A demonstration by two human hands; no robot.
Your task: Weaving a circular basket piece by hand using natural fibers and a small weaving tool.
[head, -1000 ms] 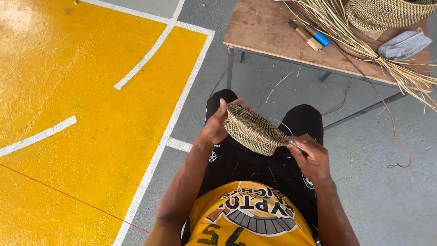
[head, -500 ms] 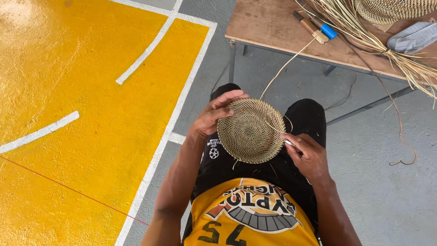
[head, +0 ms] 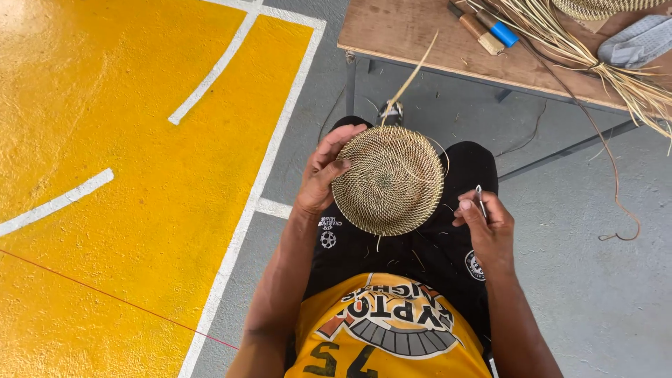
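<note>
Left hand point(head: 323, 178) grips the coiled woven disc point(head: 389, 180) at frame centre over the lap, right hand point(head: 488, 225) pinches a needle point(head: 481, 201): stitching step, next likely piercing the disc's rim.

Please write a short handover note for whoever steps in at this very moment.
Left hand: grips the left rim of the woven disc, face up over the lap.
Right hand: pinches a thin needle, apart from the disc's right edge.
Wooden table ahead: loose straw bundle, blue-handled tool.
Done: flat coiled round, tightly woven.
Left: a loose strand trails from the top rim.
</note>
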